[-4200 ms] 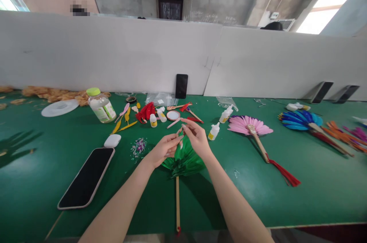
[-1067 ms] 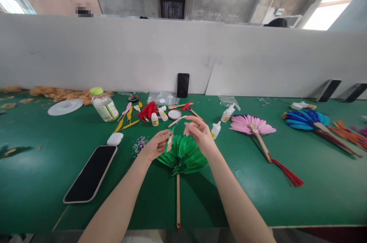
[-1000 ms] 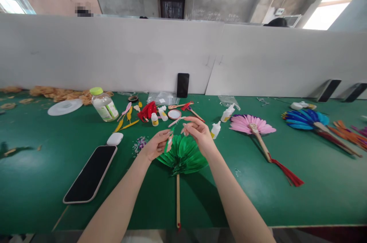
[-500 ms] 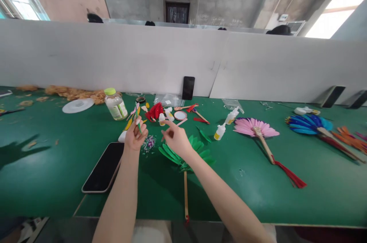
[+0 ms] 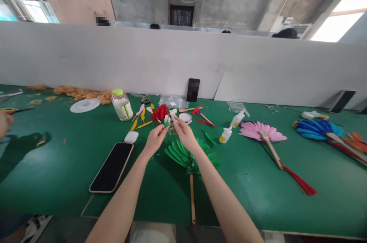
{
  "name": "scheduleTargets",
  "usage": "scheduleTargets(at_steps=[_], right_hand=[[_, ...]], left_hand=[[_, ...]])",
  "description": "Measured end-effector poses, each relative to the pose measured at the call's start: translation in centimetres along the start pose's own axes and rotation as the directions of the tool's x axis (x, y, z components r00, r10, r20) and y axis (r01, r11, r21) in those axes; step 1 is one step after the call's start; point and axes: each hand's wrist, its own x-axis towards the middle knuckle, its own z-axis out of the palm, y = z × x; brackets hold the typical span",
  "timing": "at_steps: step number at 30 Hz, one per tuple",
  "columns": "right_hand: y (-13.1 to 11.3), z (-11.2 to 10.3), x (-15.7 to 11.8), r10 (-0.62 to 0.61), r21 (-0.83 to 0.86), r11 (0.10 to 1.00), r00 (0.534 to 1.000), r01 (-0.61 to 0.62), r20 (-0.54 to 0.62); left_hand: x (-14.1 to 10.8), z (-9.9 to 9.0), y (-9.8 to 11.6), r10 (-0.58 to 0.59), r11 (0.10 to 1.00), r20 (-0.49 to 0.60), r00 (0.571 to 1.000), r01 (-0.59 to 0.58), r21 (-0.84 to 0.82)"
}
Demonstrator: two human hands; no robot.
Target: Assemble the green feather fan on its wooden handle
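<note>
Green feather fan [image 5: 189, 163], one, layered vanes on one slim wooden handle [image 5: 192, 199], lies on the smooth green table [image 5: 163, 193]. I've got left hand [image 5: 155, 140] pinching one green feather [image 5: 166, 124]; right hand [image 5: 185, 132], can't tell its grip. Two white plastic bottles [image 5: 225, 135] near one pink feather fan [image 5: 261, 130].

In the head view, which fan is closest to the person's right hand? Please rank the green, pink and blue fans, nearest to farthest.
Ranked from the right hand:
1. Green fan: just below the hand, partly hidden by the forearm.
2. Pink fan: off to the right.
3. Blue fan: farther right.
</note>
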Motion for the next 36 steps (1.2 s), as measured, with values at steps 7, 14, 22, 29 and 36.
scheduleTargets(at_steps=[7,14,22,29,36], right_hand=[[-0.3,-0.2,0.1,0.059,0.224,0.973,0.998,-0.055,-0.013],[-1.3,-1.3,-0.5,0.019,0.285,0.959,0.997,0.002,-0.071],[-1.5,-2.6,-0.7,0.079,0.32,0.946,0.995,-0.057,-0.056],[-1.9,-2.6,-0.9,0.004,0.249,0.968,0.999,0.008,-0.045],[-2.2,-2.6,-0.9,0.089,0.263,0.962,0.994,-0.072,-0.056]], left_hand=[[-0.5,1.4,-0.4,0.022,0.987,0.097,0.995,-0.037,0.157],[-1.0,2.2,0.1,0.111,0.898,0.093,0.989,-0.14,0.417],[-1.2,2.2,0.9,0.033,0.931,0.189,0.981,-0.099,0.35],[-1.3,2.1,1.3,0.03,0.941,0.203,0.979,-0.096,0.324],[-1.3,2.2,1.3,0.027,0.936,0.173,0.985,-0.085,0.341]])
